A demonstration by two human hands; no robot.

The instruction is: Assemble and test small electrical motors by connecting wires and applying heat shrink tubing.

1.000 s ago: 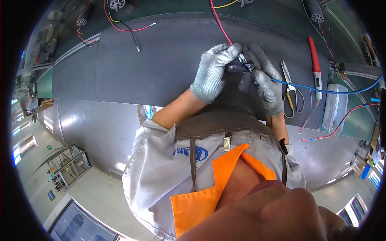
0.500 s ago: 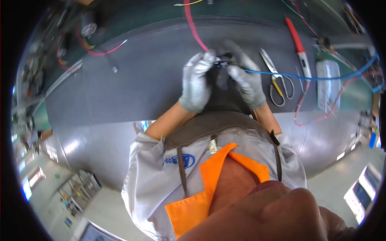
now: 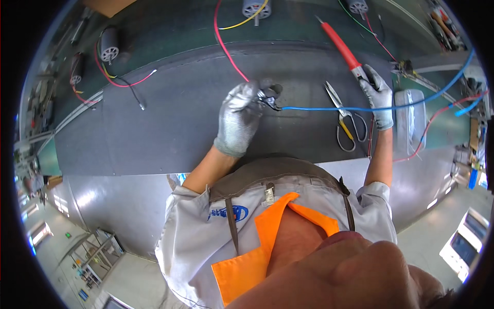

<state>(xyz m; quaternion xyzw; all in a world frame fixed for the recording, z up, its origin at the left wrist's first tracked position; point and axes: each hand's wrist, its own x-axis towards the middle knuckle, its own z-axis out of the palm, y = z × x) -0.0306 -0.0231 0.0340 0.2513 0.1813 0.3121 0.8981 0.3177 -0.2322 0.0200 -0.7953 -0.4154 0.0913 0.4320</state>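
Observation:
My left hand (image 3: pixel 237 116), in a grey-white glove, is closed on a small dark, shiny piece (image 3: pixel 268 99); its exact kind is unclear. A red wire (image 3: pixel 226 49) comes down to these fingers from the far side, and a blue wire (image 3: pixel 329 109) runs off right from the dark piece. My right hand (image 3: pixel 378 95), gloved alike, has its fingers round the pale near end of a long red tool with a thin pointed tip (image 3: pixel 342 45). The blue wire passes across that hand. Between my hands lie scissors (image 3: pixel 343 123) with a yellow-wrapped handle.
Right of my right hand stands a clear plastic box (image 3: pixel 411 121). Grey motors with wires, one at the far middle (image 3: pixel 256 8) and one at the left (image 3: pixel 109 46), lie on the dark mat (image 3: pixel 154 123). A cardboard piece (image 3: pixel 109 5) is at the far left.
My right hand has left the dark piece and moved right, onto the red tool. That tool has shifted left and tilted. My left hand still holds the dark piece, slightly nearer and further left.

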